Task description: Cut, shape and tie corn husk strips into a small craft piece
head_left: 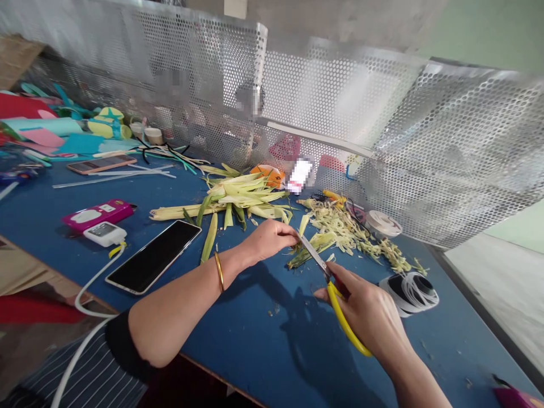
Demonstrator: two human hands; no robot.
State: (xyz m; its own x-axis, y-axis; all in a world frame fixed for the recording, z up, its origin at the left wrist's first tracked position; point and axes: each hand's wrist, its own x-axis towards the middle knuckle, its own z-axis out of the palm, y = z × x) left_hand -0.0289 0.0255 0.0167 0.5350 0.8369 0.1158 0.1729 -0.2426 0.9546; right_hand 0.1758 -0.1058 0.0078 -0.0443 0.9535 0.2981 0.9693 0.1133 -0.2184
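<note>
My right hand [365, 306] is closed around the yellow handles of a pair of scissors [346, 328], whose blades point away and to the left. My left hand [272, 241] pinches a strip of corn husk [304, 223] at the blade tips. Whether the blades touch the strip is hard to make out. Just past the scissors lies a loose greenish husk piece [314, 249]. Behind it spreads a heap of shredded husk [340, 224]. Longer pale husks [238, 190] are piled beyond my left hand.
A black-screened phone [153, 256], a white device [105, 233] with a cable and a magenta box [100, 215] lie left on the blue table [238, 340]. A cord spool [410, 293] and a tape roll [383, 223] are at right. Perforated metal sheeting [323, 85] borders the back.
</note>
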